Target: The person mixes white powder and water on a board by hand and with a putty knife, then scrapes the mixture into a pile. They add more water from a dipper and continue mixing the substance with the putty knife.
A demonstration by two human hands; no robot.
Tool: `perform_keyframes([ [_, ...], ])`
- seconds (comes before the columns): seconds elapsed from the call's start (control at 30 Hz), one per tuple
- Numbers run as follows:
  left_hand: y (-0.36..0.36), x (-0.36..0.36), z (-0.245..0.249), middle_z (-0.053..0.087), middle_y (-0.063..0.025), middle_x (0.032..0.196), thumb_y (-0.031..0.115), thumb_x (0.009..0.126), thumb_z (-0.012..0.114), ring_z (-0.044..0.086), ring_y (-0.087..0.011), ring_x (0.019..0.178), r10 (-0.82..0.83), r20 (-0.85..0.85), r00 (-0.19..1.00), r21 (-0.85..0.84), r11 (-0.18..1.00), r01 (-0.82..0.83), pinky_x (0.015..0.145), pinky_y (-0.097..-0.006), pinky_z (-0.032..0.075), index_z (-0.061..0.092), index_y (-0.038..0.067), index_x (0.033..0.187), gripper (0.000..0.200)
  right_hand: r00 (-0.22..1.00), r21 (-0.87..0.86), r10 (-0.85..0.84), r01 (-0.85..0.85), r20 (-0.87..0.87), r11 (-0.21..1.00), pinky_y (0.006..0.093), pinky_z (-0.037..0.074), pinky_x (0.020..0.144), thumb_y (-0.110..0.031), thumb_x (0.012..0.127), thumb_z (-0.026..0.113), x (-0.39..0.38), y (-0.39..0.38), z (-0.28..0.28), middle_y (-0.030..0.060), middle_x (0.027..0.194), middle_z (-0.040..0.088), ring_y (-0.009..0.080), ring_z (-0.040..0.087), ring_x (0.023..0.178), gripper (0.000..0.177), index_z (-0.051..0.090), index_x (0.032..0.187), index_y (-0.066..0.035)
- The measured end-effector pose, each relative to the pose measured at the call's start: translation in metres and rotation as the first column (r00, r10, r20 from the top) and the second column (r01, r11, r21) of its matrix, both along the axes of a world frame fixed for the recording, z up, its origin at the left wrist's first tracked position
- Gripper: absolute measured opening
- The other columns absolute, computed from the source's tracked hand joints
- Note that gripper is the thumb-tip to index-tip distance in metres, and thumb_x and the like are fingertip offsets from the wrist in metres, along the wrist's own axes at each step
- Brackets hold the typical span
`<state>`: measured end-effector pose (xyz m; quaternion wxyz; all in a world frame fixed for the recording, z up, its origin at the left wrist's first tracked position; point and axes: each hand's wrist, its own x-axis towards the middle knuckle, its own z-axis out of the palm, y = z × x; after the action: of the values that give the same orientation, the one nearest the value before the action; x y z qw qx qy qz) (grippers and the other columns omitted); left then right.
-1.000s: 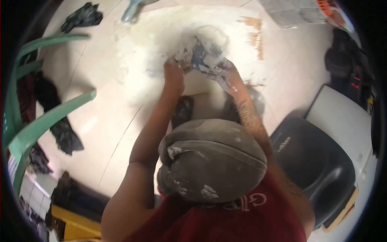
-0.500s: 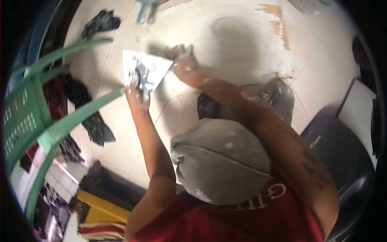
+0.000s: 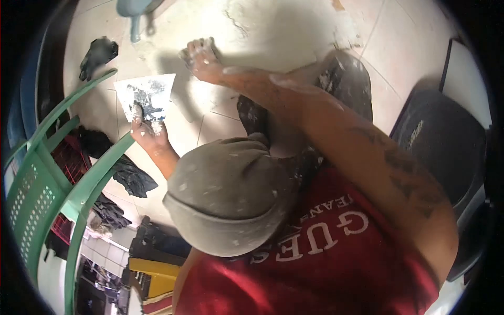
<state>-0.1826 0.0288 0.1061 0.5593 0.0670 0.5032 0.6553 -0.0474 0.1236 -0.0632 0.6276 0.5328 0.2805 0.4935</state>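
Note:
My left hand [image 3: 148,131] grips a flat, flared putty scraper [image 3: 160,86] smeared with white and dark grey paste, thumb pressed on its face. My right hand [image 3: 203,62] is held out over the pale surface with its fingers apart and nothing in them, to the right of the scraper. White residue coats both hands and the right forearm. Beyond the right hand lies an off-white coated patch [image 3: 262,26] with rough, cracked edges. My bent knee [image 3: 231,194], in grey speckled trousers, rises close in front of my chest.
A green plastic chair [image 3: 39,205] stands at the left, one arm near my left hand. Black crumpled bags [image 3: 98,56] lie on the tiled floor. A blue-grey handled tool [image 3: 135,26] lies at the top. A black chair [image 3: 441,142] is at the right.
The right hand, earlier at the scraper's corner, is now apart from it. The scraper has turned its wide edge upward, and the whole view has shifted.

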Motion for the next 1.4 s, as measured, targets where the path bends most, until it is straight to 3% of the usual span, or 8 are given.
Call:
perform_keyframes([
  [0.07, -0.013, 0.000, -0.001, 0.056, -0.0159, 0.109, 0.003, 0.076, 0.052, 0.057, -0.0258, 0.097, -0.138, -0.312, 0.940, -0.001, 0.989, 0.145, 0.082, -0.0368, 0.050, 0.049, -0.005, 0.114, 0.039, -0.012, 0.533, -0.541, 0.190, 0.841, 0.824, 0.0468, 0.035, 0.093, -0.019, 0.087, 0.044, 0.007, 0.003, 0.002, 0.0163, 0.123, 0.048, 0.0292, 0.047, 0.110, 0.036, 0.048, 0.121, -0.006],
  [0.13, -0.012, 0.014, 0.000, 0.057, -0.0159, 0.108, 0.003, 0.076, 0.052, 0.058, -0.0256, 0.096, -0.169, -0.281, 0.945, 0.019, 0.983, 0.181, 0.081, -0.0361, 0.050, 0.050, -0.005, 0.113, 0.038, -0.959, 0.619, -0.282, -0.210, 0.019, 0.757, 0.0458, 0.037, 0.094, -0.022, 0.087, 0.047, 0.034, -0.011, 0.016, 0.0140, 0.122, 0.050, 0.0270, 0.049, 0.109, 0.041, 0.043, 0.126, -0.008],
  [0.2, -0.003, 0.026, 0.004, 0.059, -0.0155, 0.105, 0.003, 0.077, 0.051, 0.059, -0.0254, 0.093, -0.079, 0.077, 0.994, 0.045, 0.996, 0.075, 0.080, -0.0354, 0.051, 0.050, -0.005, 0.113, 0.037, -0.671, 0.315, -0.202, -0.565, -0.713, 0.763, 0.0434, 0.039, 0.094, -0.021, 0.084, 0.049, 0.063, -0.009, 0.032, 0.0136, 0.121, 0.051, 0.0261, 0.050, 0.108, 0.045, 0.043, 0.127, -0.009],
  [0.33, 0.025, 0.046, -0.017, 0.061, -0.0101, 0.095, 0.009, 0.082, 0.053, 0.060, -0.0198, 0.082, -0.097, -0.273, 0.957, -0.154, 0.987, 0.056, 0.069, -0.0294, 0.051, 0.057, -0.001, 0.103, 0.023, -0.876, -0.106, -0.290, -0.270, -0.386, 0.957, 0.0367, 0.042, 0.089, -0.011, 0.076, 0.053, 0.140, 0.007, 0.121, 0.0160, 0.114, 0.054, 0.0250, 0.052, 0.105, 0.045, 0.051, 0.120, -0.010],
  [0.47, 0.079, 0.117, -0.023, 0.059, -0.0117, 0.096, -0.008, 0.081, 0.041, 0.060, -0.0194, 0.082, -0.181, -0.116, 0.977, -0.036, 0.983, 0.178, 0.069, -0.0297, 0.051, 0.048, -0.002, 0.109, 0.030, -0.937, 0.784, 0.301, 0.052, -0.175, 0.619, 0.0403, 0.044, 0.088, -0.005, 0.076, 0.053, 0.195, 0.005, 0.107, 0.0180, 0.103, 0.058, 0.0319, 0.054, 0.099, 0.039, 0.050, 0.115, 0.000],
  [0.73, 0.125, 0.217, -0.034, 0.057, -0.0077, 0.086, -0.013, 0.072, 0.039, 0.054, -0.0132, 0.072, -0.373, -0.483, 0.792, -0.008, 0.907, 0.422, 0.062, -0.0242, 0.044, 0.054, -0.005, 0.099, 0.032, -0.858, 0.896, 0.423, -0.088, -0.290, 0.436, 0.0441, 0.035, 0.100, 0.004, 0.073, 0.048, 0.179, -0.005, 0.121, 0.0332, 0.118, 0.043, 0.0422, 0.044, 0.111, 0.050, 0.036, 0.120, 0.017],
  [0.9, 0.113, 0.223, -0.041, 0.058, -0.0074, 0.088, -0.013, 0.071, 0.040, 0.055, -0.0149, 0.076, -0.330, -0.514, 0.792, 0.007, 0.921, 0.388, 0.067, -0.0255, 0.044, 0.054, -0.004, 0.099, 0.033, -0.918, 0.416, 0.292, 0.163, -0.268, 0.895, 0.0500, 0.034, 0.097, -0.004, 0.079, 0.045, 0.176, 0.034, 0.121, 0.0329, 0.120, 0.043, 0.0474, 0.041, 0.114, 0.048, 0.036, 0.124, 0.010],
  [1.4, 0.112, 0.219, -0.048, 0.059, -0.0081, 0.090, -0.014, 0.070, 0.038, 0.055, -0.0154, 0.077, -0.351, -0.434, 0.830, 0.041, 0.912, 0.408, 0.068, -0.0257, 0.044, 0.055, -0.006, 0.101, 0.036, -0.906, 0.473, 0.306, 0.141, -0.292, 0.870, 0.0498, 0.033, 0.098, -0.004, 0.073, 0.046, 0.187, 0.033, 0.108, 0.0304, 0.112, 0.047, 0.0414, 0.042, 0.115, 0.045, 0.043, 0.114, 0.012],
])
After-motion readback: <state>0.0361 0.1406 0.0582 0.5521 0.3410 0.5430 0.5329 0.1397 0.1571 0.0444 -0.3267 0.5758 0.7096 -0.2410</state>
